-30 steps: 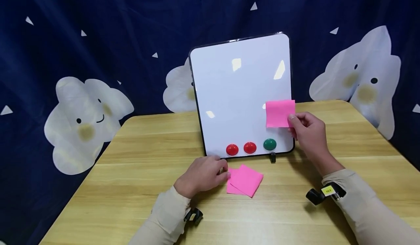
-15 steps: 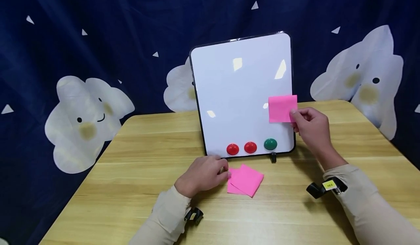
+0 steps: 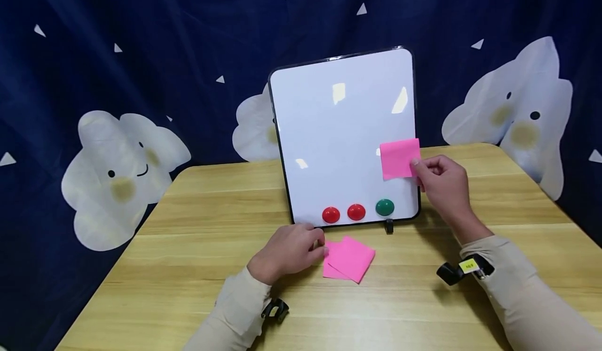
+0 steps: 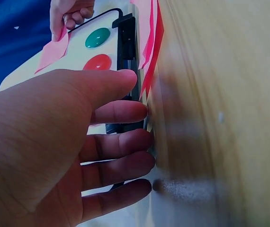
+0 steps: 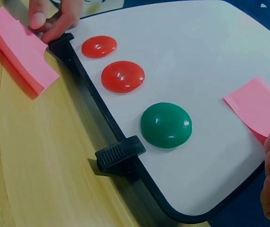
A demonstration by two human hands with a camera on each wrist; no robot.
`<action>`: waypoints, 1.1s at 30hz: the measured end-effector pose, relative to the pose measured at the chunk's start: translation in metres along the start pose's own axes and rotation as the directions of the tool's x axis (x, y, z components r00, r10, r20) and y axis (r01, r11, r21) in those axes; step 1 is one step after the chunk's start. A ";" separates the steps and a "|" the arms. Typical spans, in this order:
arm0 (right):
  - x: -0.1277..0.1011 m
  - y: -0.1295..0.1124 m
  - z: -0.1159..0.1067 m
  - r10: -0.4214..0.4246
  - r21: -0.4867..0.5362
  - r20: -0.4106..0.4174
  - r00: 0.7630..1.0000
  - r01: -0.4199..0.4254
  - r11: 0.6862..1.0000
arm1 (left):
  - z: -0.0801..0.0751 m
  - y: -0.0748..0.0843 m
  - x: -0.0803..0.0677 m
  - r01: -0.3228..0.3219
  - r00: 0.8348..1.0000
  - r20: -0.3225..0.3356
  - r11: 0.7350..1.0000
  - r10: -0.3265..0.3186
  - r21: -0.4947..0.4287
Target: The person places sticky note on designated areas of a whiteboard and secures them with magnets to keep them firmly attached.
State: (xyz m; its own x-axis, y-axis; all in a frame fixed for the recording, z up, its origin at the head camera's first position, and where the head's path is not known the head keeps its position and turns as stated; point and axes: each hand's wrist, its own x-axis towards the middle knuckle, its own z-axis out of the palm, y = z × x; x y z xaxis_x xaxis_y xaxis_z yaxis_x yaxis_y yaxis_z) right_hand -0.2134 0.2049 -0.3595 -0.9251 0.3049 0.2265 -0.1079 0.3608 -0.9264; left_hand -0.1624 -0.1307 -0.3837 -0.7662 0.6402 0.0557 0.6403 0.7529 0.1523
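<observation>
My right hand (image 3: 444, 186) pinches a pink sticky note (image 3: 398, 158) by its lower right corner, between thumb and fingers. The note overlaps the lower right part of a white board (image 3: 329, 147) with a black frame. Along the board's bottom edge sit two red round magnets (image 3: 331, 214) and a green round magnet (image 5: 166, 125). My left hand (image 3: 291, 250) rests at the board's lower left corner, fingers loosely bent and holding nothing, as the left wrist view shows. Beside its fingertips, more pink sticky notes (image 3: 352, 259) lie overlapping on the table.
Black feet, one of them a ridged clip (image 5: 121, 153), support the board's lower edge on the wooden table (image 3: 202, 220). Behind it hangs a dark blue curtain (image 3: 188, 37) with white clouds and triangles.
My right hand raised the pink sticky note slightly, then lowered it a little and tilted it. My left hand and the notes on the table stay in place.
</observation>
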 end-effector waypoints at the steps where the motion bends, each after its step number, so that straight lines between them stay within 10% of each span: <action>1: -0.001 0.000 0.001 0.004 -0.008 -0.002 1.000 -0.004 1.000 | 0.000 0.000 -0.001 -0.001 1.000 -0.002 1.000 0.001 -0.002; 27: 0.000 -0.001 0.005 0.032 -0.115 0.012 0.999 -0.031 0.993 | -0.006 0.004 0.007 -0.011 1.000 -0.009 1.000 0.011 0.008; 33: -0.002 0.002 0.006 -0.005 -0.098 -0.002 1.000 0.005 0.995 | -0.005 0.009 0.010 -0.060 0.993 -0.094 0.997 0.065 0.056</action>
State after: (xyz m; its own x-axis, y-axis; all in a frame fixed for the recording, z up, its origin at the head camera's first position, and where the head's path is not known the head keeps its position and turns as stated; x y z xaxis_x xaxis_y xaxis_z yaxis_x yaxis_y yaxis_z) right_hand -0.2139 0.2000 -0.3640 -0.9237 0.3047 0.2321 -0.0765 0.4468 -0.8914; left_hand -0.1645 -0.1186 -0.3767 -0.7248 0.6705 0.1584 0.6870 0.7207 0.0930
